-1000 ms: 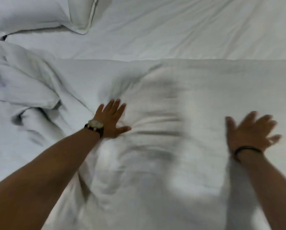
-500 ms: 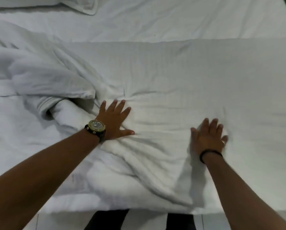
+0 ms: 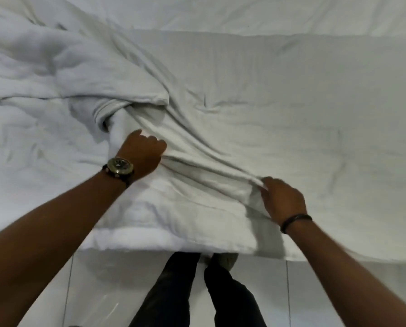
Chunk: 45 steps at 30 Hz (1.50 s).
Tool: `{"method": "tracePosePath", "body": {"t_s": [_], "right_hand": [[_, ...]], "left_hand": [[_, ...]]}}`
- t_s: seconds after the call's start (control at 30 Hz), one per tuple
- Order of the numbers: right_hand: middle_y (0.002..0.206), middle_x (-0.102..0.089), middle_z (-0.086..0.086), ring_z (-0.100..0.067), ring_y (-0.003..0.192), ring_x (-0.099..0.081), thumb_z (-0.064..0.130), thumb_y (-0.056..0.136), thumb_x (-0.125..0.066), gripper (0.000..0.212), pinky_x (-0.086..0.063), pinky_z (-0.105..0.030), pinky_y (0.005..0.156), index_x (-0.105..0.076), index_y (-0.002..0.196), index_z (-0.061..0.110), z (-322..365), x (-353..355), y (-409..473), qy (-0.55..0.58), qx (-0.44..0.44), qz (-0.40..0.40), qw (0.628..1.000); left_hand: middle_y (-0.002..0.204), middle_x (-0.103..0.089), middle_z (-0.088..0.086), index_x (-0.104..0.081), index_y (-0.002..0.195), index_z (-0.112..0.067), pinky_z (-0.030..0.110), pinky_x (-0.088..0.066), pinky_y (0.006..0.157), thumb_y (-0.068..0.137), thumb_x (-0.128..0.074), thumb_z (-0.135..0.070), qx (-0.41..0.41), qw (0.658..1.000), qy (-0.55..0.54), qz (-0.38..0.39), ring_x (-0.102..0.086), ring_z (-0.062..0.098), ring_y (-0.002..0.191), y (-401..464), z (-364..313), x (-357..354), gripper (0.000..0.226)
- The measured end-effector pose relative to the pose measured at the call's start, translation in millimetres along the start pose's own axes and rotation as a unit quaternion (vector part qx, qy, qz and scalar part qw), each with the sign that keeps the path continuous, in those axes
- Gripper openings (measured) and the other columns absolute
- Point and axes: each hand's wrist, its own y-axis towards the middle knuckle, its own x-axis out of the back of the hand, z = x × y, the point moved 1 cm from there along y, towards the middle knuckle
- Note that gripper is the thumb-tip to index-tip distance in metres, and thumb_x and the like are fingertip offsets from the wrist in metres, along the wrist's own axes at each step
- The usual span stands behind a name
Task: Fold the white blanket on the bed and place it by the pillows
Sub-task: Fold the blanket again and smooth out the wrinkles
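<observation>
The white blanket lies spread over the bed, flat on the right and bunched into thick folds on the left. My left hand, with a watch on the wrist, grips a ridge of the blanket with curled fingers near the bunched part. My right hand, with a dark band on the wrist, pinches the same ridge lower and to the right, close to the bed's near edge. The fabric is pulled taut between both hands. No pillows are in view.
The bed's near edge runs across the lower part of the view. Below it is a white tiled floor, with my legs in dark trousers standing close to the bed. White sheet shows beyond the blanket's far edge.
Both hands lay flat on the blanket before; now their fingers have curled and taken hold of a ridge of fabric. The view has tilted down, so the pillow has left the frame.
</observation>
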Motion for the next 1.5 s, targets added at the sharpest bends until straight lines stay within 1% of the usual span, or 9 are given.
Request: {"method": "tracePosePath", "body": {"t_s": [0.17, 0.37, 0.47, 0.67, 0.77, 0.9, 1.07, 1.2, 1.5], "right_hand": [[0.08, -0.059, -0.012, -0.033, 0.063, -0.057, 0.002, 0.072, -0.063, 0.024, -0.041, -0.033, 0.049, -0.059, 0.093, 0.012, 24.7, -8.3, -47.4, 0.018, 0.135, -0.156, 0.978], [0.116, -0.06, -0.011, -0.033, 0.1, -0.054, 0.038, 0.067, -0.074, 0.053, -0.04, -0.042, 0.079, -0.057, 0.114, 0.021, 22.9, -81.5, -122.1, -0.045, 0.165, -0.041, 0.984], [0.111, -0.062, -0.009, -0.033, 0.091, -0.055, 0.019, 0.067, -0.067, 0.047, -0.041, -0.039, 0.072, -0.064, 0.114, 0.021, 30.7, -75.3, -107.2, -0.065, 0.124, -0.044, 0.989], [0.085, -0.059, -0.012, -0.033, 0.067, -0.056, 0.007, 0.064, -0.061, 0.032, -0.033, -0.028, 0.047, -0.066, 0.096, 0.009, 47.0, -34.6, -86.4, -0.035, 0.115, -0.078, 0.99], [0.086, -0.059, -0.011, -0.033, 0.068, -0.056, 0.003, 0.066, -0.063, 0.028, -0.033, -0.028, 0.048, -0.065, 0.093, 0.011, 53.8, -46.3, -114.0, -0.06, 0.134, -0.085, 0.986], [0.095, -0.062, -0.013, -0.036, 0.071, -0.061, 0.002, 0.056, -0.075, 0.041, -0.044, -0.034, 0.046, -0.064, 0.094, 0.012, 56.7, -83.1, -128.0, -0.083, 0.095, 0.062, 0.99], [0.111, -0.058, -0.003, -0.028, 0.101, -0.056, 0.066, 0.059, -0.075, 0.063, -0.047, -0.041, 0.077, -0.06, 0.108, 0.028, 62.5, -57.9, -106.5, 0.002, 0.107, 0.129, 0.986], [0.142, -0.047, -0.009, -0.029, 0.135, -0.039, 0.068, 0.084, -0.049, 0.07, -0.035, -0.044, 0.107, -0.05, 0.137, 0.022, 116.2, -52.7, -76.6, 0.077, 0.144, -0.024, 0.986], [0.164, 0.008, -0.001, -0.023, 0.15, 0.005, 0.072, 0.088, -0.017, 0.082, -0.004, -0.062, 0.115, -0.006, 0.155, 0.027, -51.0, -75.7, -83.7, -0.115, -0.084, 0.079, 0.987]], "left_hand": [[0.061, -0.059, 0.016, -0.06, 0.079, -0.005, 0.035, -0.042, 0.046, 0.07, -0.059, -0.019, 0.032, 0.997, -0.056, 0.037, -0.058, 0.036, 0.049, -70.9, -4.2, -15.5, 0.017], [0.093, -0.062, 0.016, -0.064, 0.098, -0.007, 0.043, -0.045, 0.066, 0.058, -0.062, -0.039, 0.013, 0.99, -0.07, 0.123, -0.059, 0.038, 0.079, -156.6, -23.9, -60.1, 0.051], [0.106, -0.058, 0.022, -0.061, 0.11, -0.003, 0.047, -0.042, 0.076, 0.053, -0.067, -0.034, 0.0, 0.996, -0.039, 0.084, -0.056, 0.04, 0.09, -158.0, -22.3, -64.3, 0.065], [0.071, -0.056, 0.015, -0.061, 0.088, -0.006, 0.033, -0.034, 0.049, 0.052, -0.068, -0.004, 0.02, 0.993, -0.063, 0.097, -0.053, 0.033, 0.052, -147.1, 1.2, -50.3, 0.036], [0.069, -0.053, 0.013, -0.06, 0.084, -0.007, 0.033, -0.036, 0.048, 0.061, -0.042, -0.009, 0.003, 0.995, -0.083, 0.061, -0.05, 0.03, 0.052, -203.4, -15.6, -54.8, 0.029], [0.076, -0.057, 0.013, -0.061, 0.09, -0.008, 0.035, -0.042, 0.05, 0.06, -0.062, -0.024, 0.035, 0.981, -0.091, 0.167, -0.054, 0.03, 0.058, -242.2, -49.1, -75.5, 0.034], [0.094, -0.063, 0.003, -0.065, 0.098, -0.018, 0.038, -0.048, 0.065, 0.065, -0.057, -0.083, 0.07, 0.968, -0.198, 0.135, -0.061, 0.029, 0.078, -229.5, -53.1, -56.2, 0.073], [0.145, -0.051, 0.015, -0.061, 0.131, -0.014, 0.049, -0.037, 0.109, 0.088, -0.053, -0.06, 0.024, 0.966, -0.252, -0.048, -0.046, 0.037, 0.135, -146.3, -80.0, -43.9, 0.063], [0.166, 0.007, 0.006, 0.0, 0.158, -0.022, 0.059, 0.005, 0.117, 0.077, -0.025, -0.087, 0.172, 0.966, -0.13, 0.145, 0.007, 0.027, 0.153, -180.9, -23.3, -114.8, 0.107]]}}
